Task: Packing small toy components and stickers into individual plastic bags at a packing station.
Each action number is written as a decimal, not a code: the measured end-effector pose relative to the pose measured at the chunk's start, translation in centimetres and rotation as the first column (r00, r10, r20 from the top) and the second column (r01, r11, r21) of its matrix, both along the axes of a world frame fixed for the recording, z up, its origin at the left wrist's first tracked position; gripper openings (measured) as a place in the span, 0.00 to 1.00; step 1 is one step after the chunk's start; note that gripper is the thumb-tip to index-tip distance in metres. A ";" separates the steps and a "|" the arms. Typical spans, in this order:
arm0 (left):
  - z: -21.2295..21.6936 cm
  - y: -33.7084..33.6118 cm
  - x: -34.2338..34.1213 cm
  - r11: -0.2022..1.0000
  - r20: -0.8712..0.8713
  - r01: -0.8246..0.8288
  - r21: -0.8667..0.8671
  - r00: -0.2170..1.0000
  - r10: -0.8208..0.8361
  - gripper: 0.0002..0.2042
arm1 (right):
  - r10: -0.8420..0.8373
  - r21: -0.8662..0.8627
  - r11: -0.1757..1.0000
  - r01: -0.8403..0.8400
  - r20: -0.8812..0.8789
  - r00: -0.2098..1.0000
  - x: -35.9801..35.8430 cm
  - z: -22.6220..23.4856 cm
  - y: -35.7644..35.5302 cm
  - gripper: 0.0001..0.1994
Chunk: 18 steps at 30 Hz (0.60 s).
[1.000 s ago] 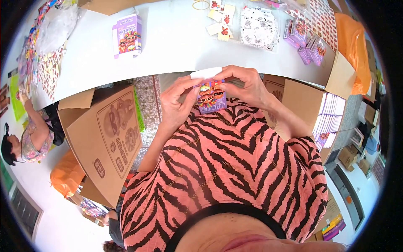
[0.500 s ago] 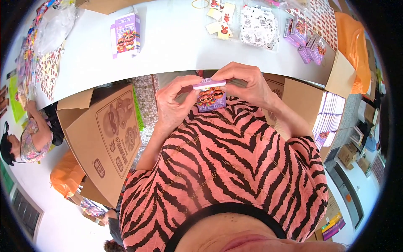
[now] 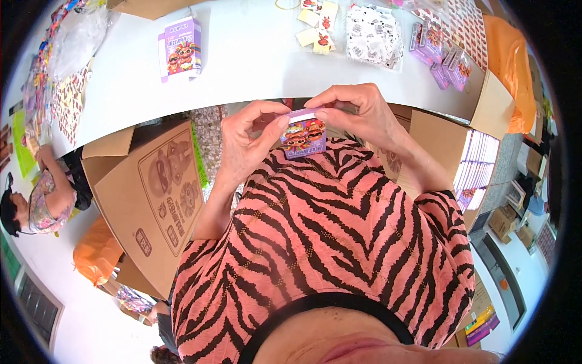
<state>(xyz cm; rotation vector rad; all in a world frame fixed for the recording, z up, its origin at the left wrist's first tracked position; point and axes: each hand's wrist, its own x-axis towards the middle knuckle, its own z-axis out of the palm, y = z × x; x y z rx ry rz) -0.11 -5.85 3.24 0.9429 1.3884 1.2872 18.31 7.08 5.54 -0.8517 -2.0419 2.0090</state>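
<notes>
A small purple cardboard box with colourful cartoon figures on its front is held upright between my hands, in front of my chest and just off the table's near edge. My left hand pinches its upper left corner with thumb and fingers. At its top right, my right hand grips the flap edge, thumb on the front and fingertips along the top. The flap looks pressed down onto the box top. What is inside the box cannot be seen.
On the white table lies a flat purple carton. Beyond are sticker cards, a bag of printed packets and several purple boxes. Open cardboard cartons stand left and right. Another person is at far left.
The box has tilted so that more of its front shows below the flap. My right thumb has come round onto the flap's front edge, and my left thumb sits higher on the corner.
</notes>
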 end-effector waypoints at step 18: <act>-1.4 -0.6 -0.1 0.983 -0.205 0.070 0.170 0.978 -0.034 0.08 | 0.123 0.405 0.913 -0.046 -0.166 0.978 1.4 -2.5 -0.7 0.10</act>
